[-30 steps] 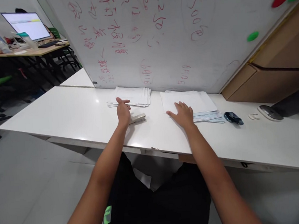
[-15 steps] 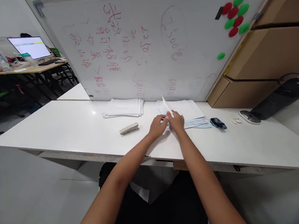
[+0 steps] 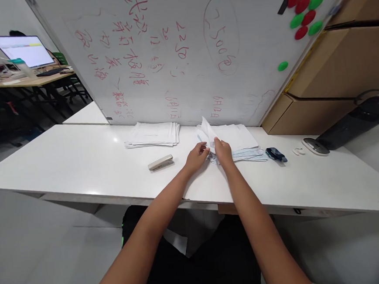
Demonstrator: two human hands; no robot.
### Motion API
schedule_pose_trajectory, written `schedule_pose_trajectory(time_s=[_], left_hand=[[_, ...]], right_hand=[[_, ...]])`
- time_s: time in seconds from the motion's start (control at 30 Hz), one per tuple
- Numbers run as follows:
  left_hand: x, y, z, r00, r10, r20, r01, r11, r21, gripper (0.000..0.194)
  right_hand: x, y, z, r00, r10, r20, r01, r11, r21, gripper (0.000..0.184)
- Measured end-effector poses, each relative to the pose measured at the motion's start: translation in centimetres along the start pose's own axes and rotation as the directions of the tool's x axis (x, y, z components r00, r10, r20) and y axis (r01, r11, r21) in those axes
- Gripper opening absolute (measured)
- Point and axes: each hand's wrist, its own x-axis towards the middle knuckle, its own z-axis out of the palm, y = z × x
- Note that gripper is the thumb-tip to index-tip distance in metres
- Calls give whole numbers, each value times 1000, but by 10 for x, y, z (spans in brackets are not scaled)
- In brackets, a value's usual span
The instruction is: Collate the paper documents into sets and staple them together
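The right hand (image 3: 223, 151) pinches a lifted paper sheet (image 3: 208, 129) at centre frame; the left hand (image 3: 196, 157) curls beside it, its grip unclear.

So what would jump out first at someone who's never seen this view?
Probably the big whiteboard standing at the back of the white table, with red handwriting and a cluster of red and green magnets at its upper right. Next, the two hands near the middle: the right hand holds up a white sheet, with the left hand close beside it.
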Motion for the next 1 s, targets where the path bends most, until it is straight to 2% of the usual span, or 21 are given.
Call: schedule_pose_trajectory(time_s=[0.1,0.17,0.33,0.47,0.6,0.8,1.0], left_hand=[[1,-2,0,1000,31,1,-31,998,54,39],[0,-1,0,999,39,4,-39,996,76,38],[-1,3,-2,994,101,52,-106,989,104,34],[-1,4,-3,977,187,104,-205,956,212,31],[1,1,-1,981,176,76,-190,952,241,27],[-1,0,0,986,144,-86,-117,958,262,22],[-3,3,-7,971,129,-200,-65,953,297,20]], right_hand=[[-2,-7,-3,990,139,13,-140,985,103,43],[-4,-12,-5,982,181,58,-188,965,181,43],[-7,-19,-9,954,202,221,-268,906,327,42],[-7,-21,-12,955,221,200,-278,901,333,42],[-8,-21,-14,978,180,109,-202,948,247,44],[-9,-19,-14,999,-10,42,7,998,57,40],[-9,-16,-10,965,-261,-30,255,958,-132,35]])
